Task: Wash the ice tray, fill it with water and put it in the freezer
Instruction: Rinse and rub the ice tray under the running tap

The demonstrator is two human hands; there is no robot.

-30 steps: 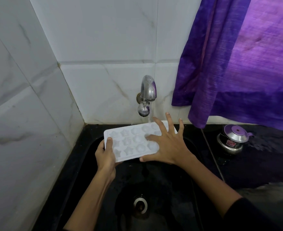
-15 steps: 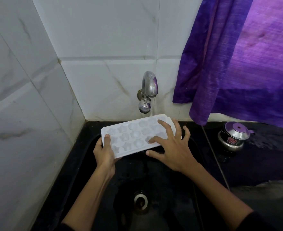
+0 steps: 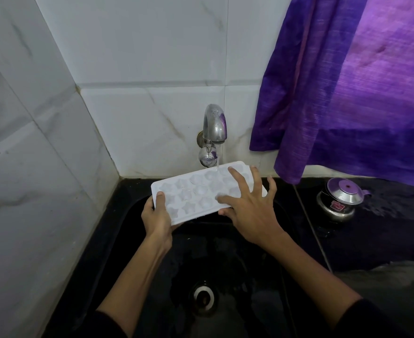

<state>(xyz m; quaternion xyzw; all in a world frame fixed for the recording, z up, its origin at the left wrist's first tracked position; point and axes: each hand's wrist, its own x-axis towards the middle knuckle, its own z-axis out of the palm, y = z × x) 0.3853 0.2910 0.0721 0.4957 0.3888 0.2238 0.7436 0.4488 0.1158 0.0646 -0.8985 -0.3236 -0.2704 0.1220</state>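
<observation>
Since a moment ago the right hand [image 3: 247,206] has slid toward the near right end of the ice tray [image 3: 201,191], fingers spread flat, rubbing the moulds. The left hand [image 3: 157,211] grips the tray's left end, thumb on top, holding it over the black sink [image 3: 132,240] under the running tap [image 3: 214,128]. Washing seems underway. How much water sits in the moulds is unclear.

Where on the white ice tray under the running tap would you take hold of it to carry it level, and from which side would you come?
Grip the ice tray by its flat rim at the short ends, coming in from the sides. The left hand already pinches the left end, thumb on top. The right hand lies spread over the moulds; it would probably do better gripping the right end, since the tray is long and tilted.
</observation>
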